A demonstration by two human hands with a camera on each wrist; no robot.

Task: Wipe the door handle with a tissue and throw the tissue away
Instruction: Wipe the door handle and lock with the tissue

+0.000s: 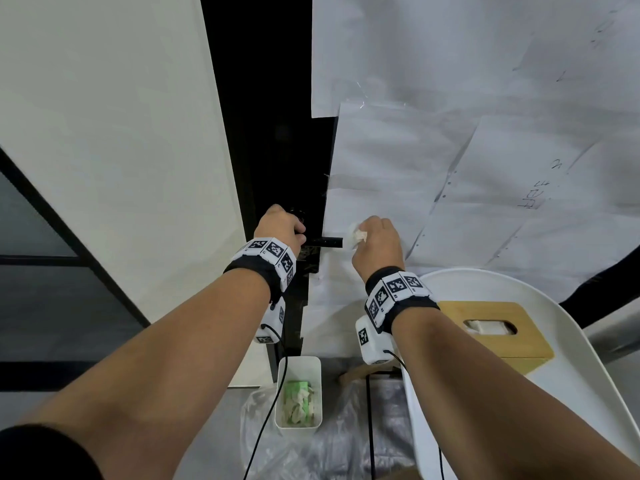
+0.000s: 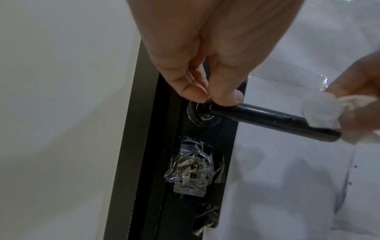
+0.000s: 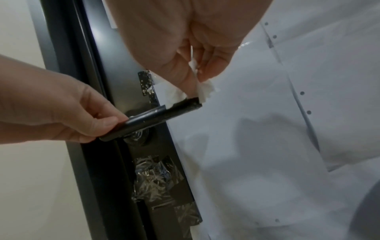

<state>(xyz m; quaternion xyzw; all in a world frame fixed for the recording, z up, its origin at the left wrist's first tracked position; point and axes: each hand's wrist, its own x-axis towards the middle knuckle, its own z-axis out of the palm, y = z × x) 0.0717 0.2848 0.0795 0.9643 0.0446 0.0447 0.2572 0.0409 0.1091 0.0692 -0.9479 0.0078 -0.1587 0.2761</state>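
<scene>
Left wrist view: left hand (image 2: pixel 205 53) fingers (image 2: pixel 224 95) pinch handle (image 2: pixel 267 118) base. Right hand (image 2: pixel 357 97) fingers bunch tissue (image 2: pixel 320 112) on handle tip. Tissue soft, tears easily; grip wadded middle.

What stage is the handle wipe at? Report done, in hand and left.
Done: a tissue is already out and bunched in the right hand. In hand: that hand presses it on the free end of the black door handle, while the left hand holds the handle near its pivot. Left: finish the wipe, then drop the tissue into the white bin on the floor below.
</scene>
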